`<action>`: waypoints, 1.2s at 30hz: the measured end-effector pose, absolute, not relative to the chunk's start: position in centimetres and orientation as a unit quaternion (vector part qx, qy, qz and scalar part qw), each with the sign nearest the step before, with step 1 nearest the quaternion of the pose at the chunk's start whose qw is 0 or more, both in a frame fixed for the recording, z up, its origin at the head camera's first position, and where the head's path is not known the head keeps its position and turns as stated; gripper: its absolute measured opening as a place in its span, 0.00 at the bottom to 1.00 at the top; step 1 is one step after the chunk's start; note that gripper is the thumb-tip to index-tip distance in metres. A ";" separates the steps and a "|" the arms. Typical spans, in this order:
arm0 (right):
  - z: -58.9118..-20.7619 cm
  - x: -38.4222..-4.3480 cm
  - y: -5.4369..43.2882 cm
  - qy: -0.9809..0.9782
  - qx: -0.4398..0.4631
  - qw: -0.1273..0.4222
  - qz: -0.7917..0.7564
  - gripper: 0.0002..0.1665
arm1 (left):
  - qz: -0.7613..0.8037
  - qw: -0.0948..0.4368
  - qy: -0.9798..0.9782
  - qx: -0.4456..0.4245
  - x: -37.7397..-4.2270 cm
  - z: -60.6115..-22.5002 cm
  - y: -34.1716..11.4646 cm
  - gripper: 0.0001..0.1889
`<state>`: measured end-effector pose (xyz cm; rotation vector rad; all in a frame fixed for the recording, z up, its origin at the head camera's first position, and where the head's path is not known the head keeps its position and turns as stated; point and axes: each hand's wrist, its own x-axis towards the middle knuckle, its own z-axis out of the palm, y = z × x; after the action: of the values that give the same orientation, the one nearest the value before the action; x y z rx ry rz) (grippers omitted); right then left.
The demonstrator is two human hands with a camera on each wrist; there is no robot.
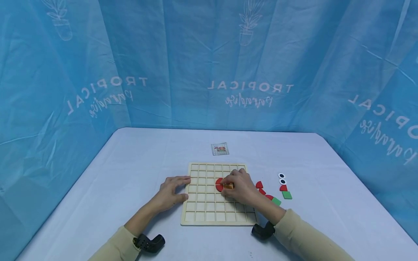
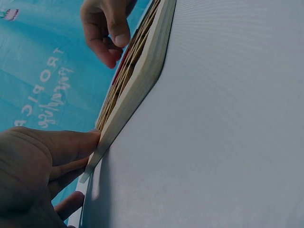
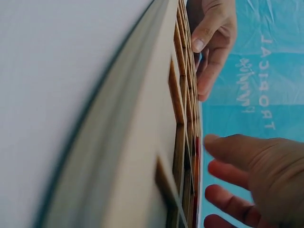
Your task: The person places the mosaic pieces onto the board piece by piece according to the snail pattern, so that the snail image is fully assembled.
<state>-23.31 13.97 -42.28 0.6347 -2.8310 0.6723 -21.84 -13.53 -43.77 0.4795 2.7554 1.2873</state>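
Note:
A pale wooden grid board (image 1: 210, 216) lies on the table. My left hand (image 1: 170, 193) touches its left edge, thumb and fingers spread apart; the left wrist view shows the thumb (image 2: 78, 145) against the rim. Above the board's right half is my right hand (image 1: 241, 186), its fingertips beside red pieces (image 1: 218, 185) set in the grid. An orange patch (image 1: 229, 186) shows between its thumb and forefinger, partly hidden. In the right wrist view the fingers (image 3: 230, 173) are slightly bent and apart, with no piece visible between them.
Right of the board lie loose red pieces (image 1: 259, 185), green squares (image 1: 287, 195) and white discs with black centres (image 1: 282, 175). A small printed picture card (image 1: 220, 149) lies behind the board. Blue curtains (image 1: 196, 65) surround the white table (image 1: 147, 152).

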 end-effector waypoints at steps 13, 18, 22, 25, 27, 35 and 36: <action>-40.5 -21.9 19.9 -0.964 0.124 0.079 0.222 0.16 | 0.422 0.033 0.893 0.152 -21.7 -43.7 -13.5 0.27; -40.6 -20.7 23.1 -0.968 0.099 0.078 0.217 0.16 | 0.420 0.030 0.894 0.152 -21.7 -43.7 -13.6 0.27; -40.8 -19.6 24.8 -0.973 0.070 0.075 0.209 0.19 | 0.416 0.027 0.896 0.154 -21.7 -43.8 -13.6 0.27; -41.1 -18.8 25.6 -0.977 0.049 0.067 0.196 0.20 | 0.419 0.027 0.895 0.154 -21.7 -43.8 -13.6 0.27; -41.3 -18.4 26.1 -0.979 0.043 0.061 0.189 0.20 | 0.418 0.025 0.894 0.159 -21.7 -43.8 -13.6 0.27; -42.1 -17.5 27.5 -0.982 0.050 0.056 0.174 0.25 | 0.420 0.032 0.894 0.154 -21.8 -43.8 -13.5 0.27; -42.2 -17.5 27.5 -0.982 0.049 0.057 0.173 0.26 | 0.421 0.032 0.894 0.153 -21.8 -43.8 -13.5 0.27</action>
<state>-17.47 27.53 -42.21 0.1472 -2.9779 0.5245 -21.78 -13.53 -43.81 0.4706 2.7509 1.2962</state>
